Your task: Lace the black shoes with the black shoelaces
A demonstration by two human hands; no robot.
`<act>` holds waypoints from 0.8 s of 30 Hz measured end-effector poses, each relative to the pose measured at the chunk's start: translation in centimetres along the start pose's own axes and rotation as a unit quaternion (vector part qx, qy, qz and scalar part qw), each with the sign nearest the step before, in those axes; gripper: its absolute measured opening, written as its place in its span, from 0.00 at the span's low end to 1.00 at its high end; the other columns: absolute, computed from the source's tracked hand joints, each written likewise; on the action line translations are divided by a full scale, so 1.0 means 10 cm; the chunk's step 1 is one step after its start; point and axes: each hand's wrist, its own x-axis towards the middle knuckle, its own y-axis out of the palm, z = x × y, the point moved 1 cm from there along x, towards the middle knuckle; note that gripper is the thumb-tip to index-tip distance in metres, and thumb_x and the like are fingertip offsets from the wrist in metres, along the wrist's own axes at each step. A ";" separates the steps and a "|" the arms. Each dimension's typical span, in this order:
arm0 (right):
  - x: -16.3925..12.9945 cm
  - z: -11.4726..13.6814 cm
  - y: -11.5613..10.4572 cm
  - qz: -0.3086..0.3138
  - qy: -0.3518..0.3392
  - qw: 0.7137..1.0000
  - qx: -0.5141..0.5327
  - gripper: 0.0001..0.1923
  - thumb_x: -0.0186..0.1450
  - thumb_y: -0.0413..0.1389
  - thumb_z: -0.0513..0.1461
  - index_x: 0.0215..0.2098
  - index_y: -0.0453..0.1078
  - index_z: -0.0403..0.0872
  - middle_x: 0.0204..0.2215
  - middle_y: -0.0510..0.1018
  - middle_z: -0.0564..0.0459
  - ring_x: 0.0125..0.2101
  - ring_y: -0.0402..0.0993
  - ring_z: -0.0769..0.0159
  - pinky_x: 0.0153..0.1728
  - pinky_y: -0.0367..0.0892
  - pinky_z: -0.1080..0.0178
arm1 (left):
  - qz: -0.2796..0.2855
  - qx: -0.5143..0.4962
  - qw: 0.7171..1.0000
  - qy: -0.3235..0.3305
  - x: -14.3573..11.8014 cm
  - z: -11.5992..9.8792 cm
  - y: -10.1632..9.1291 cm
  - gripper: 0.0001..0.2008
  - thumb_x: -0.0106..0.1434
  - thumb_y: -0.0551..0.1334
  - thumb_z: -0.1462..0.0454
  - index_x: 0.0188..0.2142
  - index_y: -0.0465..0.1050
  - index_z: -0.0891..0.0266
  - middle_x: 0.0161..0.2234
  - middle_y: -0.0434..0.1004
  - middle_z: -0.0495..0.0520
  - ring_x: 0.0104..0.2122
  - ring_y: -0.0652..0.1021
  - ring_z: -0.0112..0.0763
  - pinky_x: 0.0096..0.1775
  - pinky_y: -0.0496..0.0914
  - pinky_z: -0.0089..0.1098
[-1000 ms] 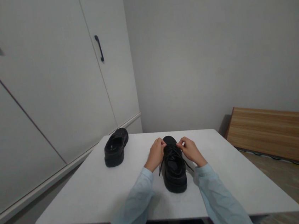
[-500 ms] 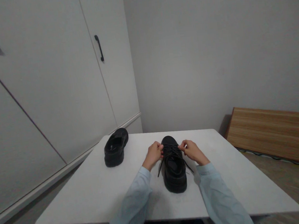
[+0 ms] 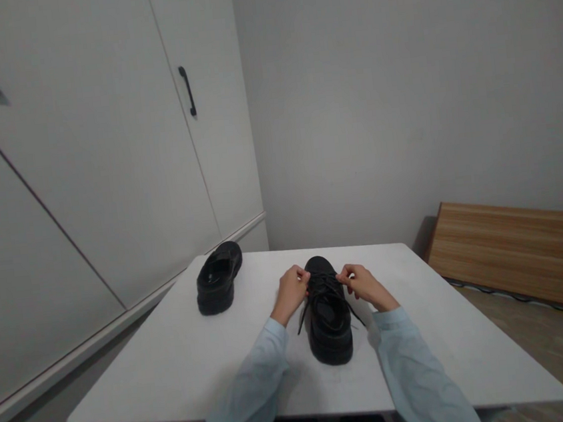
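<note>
A black lace-up shoe (image 3: 332,346) stands upright on the white table, its toe pointing away from me. Black shoelaces (image 3: 323,284) cross over its front, and loose ends hang down on both sides. At the left edge of the lacing, my left hand (image 3: 292,290) is closed, thumb and forefinger pinching a lace. On the opposite side my right hand (image 3: 362,284) pinches a lace too, its fingers bent. The thin stretch between the fingertips is hard to make out. A second black shoe (image 3: 216,296) sits apart at the table's far left.
The white table (image 3: 178,376) lies beneath both shoes. White cabinet doors with dark handles (image 3: 187,91) rise at the left, and a grey wall is behind. Beyond the table's right side leans a wooden panel (image 3: 517,253) above a dark cable on the floor.
My left hand has shifted slightly right, closer to the lacing. My right hand keeps nearly the same place, and both shoes stay where they were.
</note>
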 end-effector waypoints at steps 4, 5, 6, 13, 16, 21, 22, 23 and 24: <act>0.02 0.02 0.00 -0.022 -0.067 0.997 0.019 0.09 0.57 0.54 0.42 0.23 0.63 0.46 0.19 0.69 0.57 0.20 0.65 0.70 0.19 0.59 0.68 | -0.039 0.059 0.992 0.105 -0.01 -0.06 0.00 0.04 0.58 0.58 0.67 0.27 0.67 0.63 0.27 0.71 0.49 0.27 0.72 0.25 0.32 0.67 0.27; 0.02 0.04 -0.01 -0.041 -0.093 0.995 0.018 0.09 0.57 0.55 0.42 0.24 0.64 0.46 0.21 0.70 0.56 0.22 0.66 0.70 0.22 0.60 0.67 | -0.047 0.068 0.988 0.133 -0.02 -0.08 -0.01 0.04 0.58 0.58 0.67 0.27 0.67 0.63 0.29 0.71 0.50 0.28 0.71 0.26 0.33 0.67 0.27; 0.01 0.06 -0.02 -0.061 -0.118 0.991 0.016 0.08 0.56 0.55 0.42 0.25 0.65 0.46 0.22 0.71 0.56 0.24 0.67 0.69 0.25 0.62 0.66 | -0.053 0.071 0.983 0.158 -0.03 -0.11 -0.01 0.02 0.57 0.58 0.67 0.28 0.68 0.63 0.30 0.72 0.50 0.29 0.71 0.26 0.34 0.67 0.28; -0.09 0.26 -0.03 -0.074 -0.196 0.978 -0.003 0.12 0.59 0.56 0.46 0.27 0.67 0.46 0.27 0.71 0.54 0.27 0.65 0.68 0.29 0.60 0.65 | -0.028 0.104 0.959 0.263 -0.13 -0.24 -0.07 0.06 0.57 0.63 0.60 0.31 0.74 0.61 0.31 0.70 0.52 0.36 0.70 0.32 0.39 0.64 0.31; -0.12 0.28 -0.01 -0.062 -0.222 0.973 -0.022 0.12 0.60 0.56 0.46 0.27 0.68 0.46 0.28 0.69 0.54 0.29 0.64 0.67 0.31 0.59 0.65 | -0.004 0.134 0.956 0.261 -0.13 -0.22 -0.06 0.08 0.55 0.65 0.58 0.29 0.75 0.60 0.31 0.70 0.52 0.36 0.70 0.34 0.40 0.63 0.32; -0.10 0.24 0.00 -0.046 -0.222 0.973 -0.044 0.10 0.60 0.56 0.44 0.27 0.69 0.46 0.28 0.67 0.54 0.30 0.63 0.67 0.31 0.59 0.65 | 0.003 0.142 0.958 0.249 -0.10 -0.19 -0.05 0.07 0.54 0.66 0.59 0.28 0.75 0.60 0.30 0.71 0.51 0.36 0.70 0.34 0.39 0.62 0.31; -0.09 0.24 0.00 -0.044 -0.222 0.973 -0.045 0.10 0.60 0.56 0.44 0.27 0.69 0.46 0.28 0.67 0.54 0.30 0.63 0.67 0.31 0.59 0.65 | 0.005 0.140 0.959 0.248 -0.10 -0.19 -0.04 0.06 0.54 0.66 0.60 0.28 0.74 0.60 0.30 0.72 0.51 0.35 0.70 0.34 0.38 0.62 0.31; -0.09 0.23 0.00 -0.043 -0.223 0.973 -0.044 0.10 0.60 0.56 0.43 0.26 0.69 0.46 0.28 0.67 0.54 0.30 0.63 0.67 0.32 0.59 0.65 | 0.007 0.136 0.960 0.245 -0.10 -0.19 -0.04 0.06 0.54 0.66 0.60 0.27 0.74 0.61 0.29 0.72 0.51 0.35 0.70 0.33 0.38 0.62 0.31; -0.09 0.23 0.00 -0.041 -0.224 0.973 -0.043 0.09 0.60 0.56 0.43 0.26 0.69 0.46 0.28 0.67 0.54 0.30 0.63 0.67 0.32 0.59 0.65 | 0.009 0.132 0.961 0.242 -0.10 -0.19 -0.03 0.06 0.54 0.65 0.61 0.27 0.74 0.61 0.29 0.73 0.51 0.35 0.70 0.33 0.37 0.62 0.31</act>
